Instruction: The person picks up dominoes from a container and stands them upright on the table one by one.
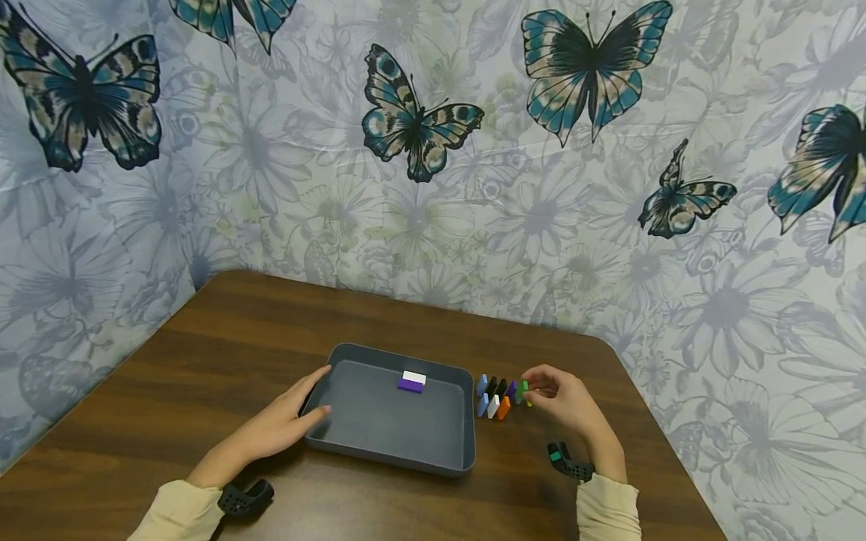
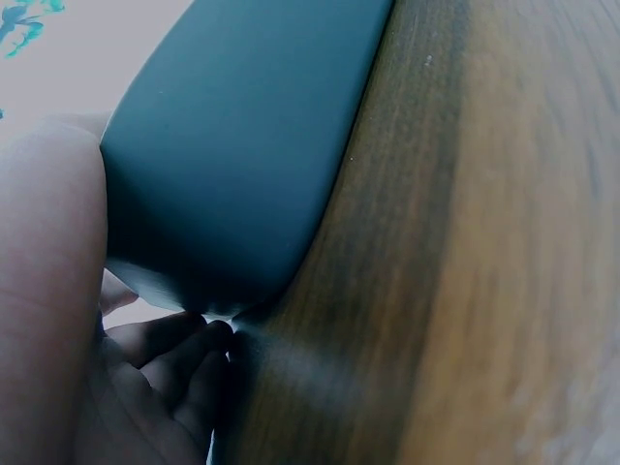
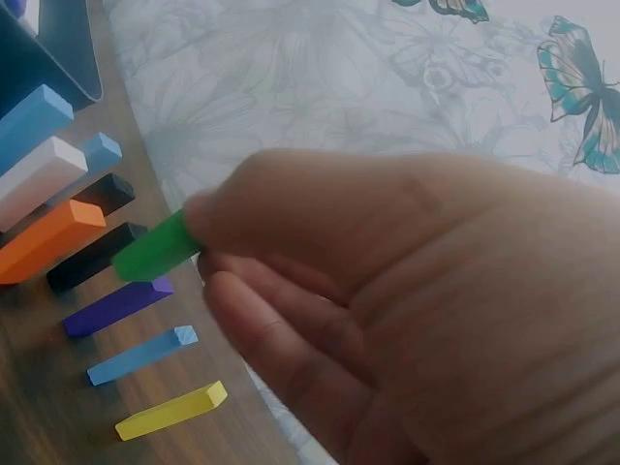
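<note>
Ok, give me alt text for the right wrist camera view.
The right hand pinches a green block above a wooden table. Beside it lie orange, white, black, purple, blue and yellow blocks.

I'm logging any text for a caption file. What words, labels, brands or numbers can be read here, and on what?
None: no readable text in any view.
The blocks, such as the green block pinched by the right hand, are plain.
The grey tray under the left hand is unmarked.
The wall cloth shows only butterflies.
</note>
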### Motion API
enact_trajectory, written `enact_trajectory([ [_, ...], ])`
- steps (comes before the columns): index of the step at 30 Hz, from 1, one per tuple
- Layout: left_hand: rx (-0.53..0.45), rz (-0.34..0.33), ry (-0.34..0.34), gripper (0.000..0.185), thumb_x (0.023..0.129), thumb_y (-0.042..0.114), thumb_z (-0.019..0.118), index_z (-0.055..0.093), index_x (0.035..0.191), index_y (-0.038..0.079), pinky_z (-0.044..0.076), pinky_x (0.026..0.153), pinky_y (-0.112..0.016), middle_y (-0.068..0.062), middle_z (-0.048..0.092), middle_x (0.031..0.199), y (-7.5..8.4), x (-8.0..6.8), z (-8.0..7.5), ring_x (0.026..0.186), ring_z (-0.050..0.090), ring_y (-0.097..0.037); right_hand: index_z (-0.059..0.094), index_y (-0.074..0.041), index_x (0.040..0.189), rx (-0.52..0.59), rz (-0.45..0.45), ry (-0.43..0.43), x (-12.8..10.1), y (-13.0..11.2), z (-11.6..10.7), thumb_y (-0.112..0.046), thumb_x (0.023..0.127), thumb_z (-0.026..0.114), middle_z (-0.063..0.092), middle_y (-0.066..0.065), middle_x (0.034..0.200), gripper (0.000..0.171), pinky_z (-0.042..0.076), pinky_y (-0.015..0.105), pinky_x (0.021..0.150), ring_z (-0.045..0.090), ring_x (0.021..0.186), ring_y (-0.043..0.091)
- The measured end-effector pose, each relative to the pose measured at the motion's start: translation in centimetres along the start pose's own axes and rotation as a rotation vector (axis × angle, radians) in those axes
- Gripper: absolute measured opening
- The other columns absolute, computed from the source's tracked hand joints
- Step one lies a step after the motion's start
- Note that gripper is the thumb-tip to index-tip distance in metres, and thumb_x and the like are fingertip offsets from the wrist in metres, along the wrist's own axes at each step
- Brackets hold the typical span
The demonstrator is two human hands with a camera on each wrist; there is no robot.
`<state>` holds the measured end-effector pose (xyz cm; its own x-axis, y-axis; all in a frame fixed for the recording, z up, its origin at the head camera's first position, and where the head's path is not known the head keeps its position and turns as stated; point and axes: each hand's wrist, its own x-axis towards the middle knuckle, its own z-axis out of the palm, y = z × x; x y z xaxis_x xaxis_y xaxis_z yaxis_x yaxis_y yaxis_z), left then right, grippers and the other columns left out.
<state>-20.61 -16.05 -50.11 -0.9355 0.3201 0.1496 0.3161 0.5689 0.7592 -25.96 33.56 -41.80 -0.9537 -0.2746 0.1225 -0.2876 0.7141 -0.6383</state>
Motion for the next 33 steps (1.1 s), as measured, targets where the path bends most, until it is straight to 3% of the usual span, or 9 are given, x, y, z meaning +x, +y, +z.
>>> enact_trajectory([
  [12,0.005,-0.006,-0.008,0.074,0.107,0.039,0.057,0.020,0.165,0.011,0.032,0.110,-0.073,-0.025,0.021,0.168,0.2,0.0,-0.1,0.151,0.025,-0.051,0.070,-0.008,0.115,0.007,0.051,-0.097,-0.2,0.3,0.4,-0.009,0.094,0.075,0.073,0.009,0.113,0.022,0.060,0.035,0.085,0.072,0.105,0.025],
  [23,0.007,-0.006,-0.009,0.074,0.107,0.039,0.056,0.020,0.165,0.011,0.032,0.110,-0.073,-0.025,0.021,0.168,0.1,0.0,-0.1,0.151,0.025,-0.051,0.070,-0.004,0.112,0.032,0.008,-0.140,0.1,0.6,1.0,-0.004,0.091,0.076,0.073,0.011,0.110,0.021,0.061,0.032,0.083,0.073,0.103,0.029],
  [33,-0.005,-0.010,-0.024,0.075,0.107,0.040,0.056,0.019,0.166,0.012,0.032,0.110,-0.073,-0.025,0.020,0.168,0.1,0.0,-0.2,0.151,0.024,-0.052,0.070,-0.007,0.108,-0.014,0.013,-0.157,0.4,1.0,1.5,-0.004,0.090,0.078,0.074,0.008,0.107,0.020,0.061,0.033,0.083,0.073,0.099,0.026],
])
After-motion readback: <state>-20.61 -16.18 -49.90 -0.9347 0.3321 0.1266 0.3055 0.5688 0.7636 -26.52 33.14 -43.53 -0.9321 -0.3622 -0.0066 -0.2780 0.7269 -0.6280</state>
